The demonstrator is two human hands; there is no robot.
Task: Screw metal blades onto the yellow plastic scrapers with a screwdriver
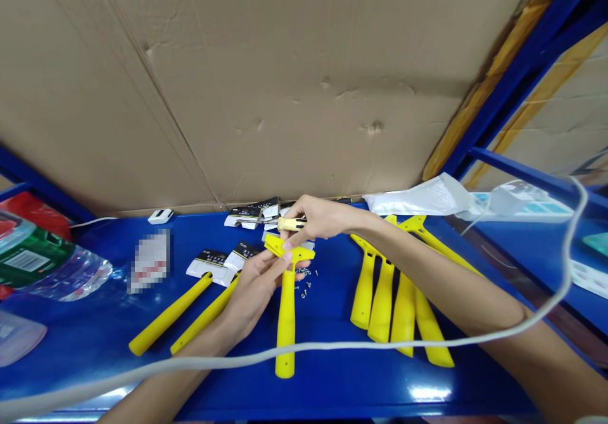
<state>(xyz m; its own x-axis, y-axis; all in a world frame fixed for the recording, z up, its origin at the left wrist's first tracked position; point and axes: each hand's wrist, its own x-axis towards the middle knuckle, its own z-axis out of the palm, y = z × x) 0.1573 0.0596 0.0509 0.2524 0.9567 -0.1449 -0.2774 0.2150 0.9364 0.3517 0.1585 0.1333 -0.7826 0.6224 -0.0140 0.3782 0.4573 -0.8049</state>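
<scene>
My left hand (249, 294) is closed around the head of a yellow T-shaped plastic handle (285, 329), whose long grip points down toward me. Above that head, my right hand (325, 215) holds a screwdriver (291, 224) with a pale yellow and black handle; its shaft points left. The right thumb or a fingertip also touches the handle's head. Small loose screws (304, 288) lie just right of the handle. Under and behind the hands are black-and-white printed cards (209, 263), partly hidden.
Several more yellow handles (380, 303) lie at right, partly beneath my forearm, and two yellow handles (171, 315) at left. A white cable (361, 346) crosses in front. A large bottle (42, 259) lies at far left; a white plastic bag (418, 197) sits against the cardboard wall (304, 94).
</scene>
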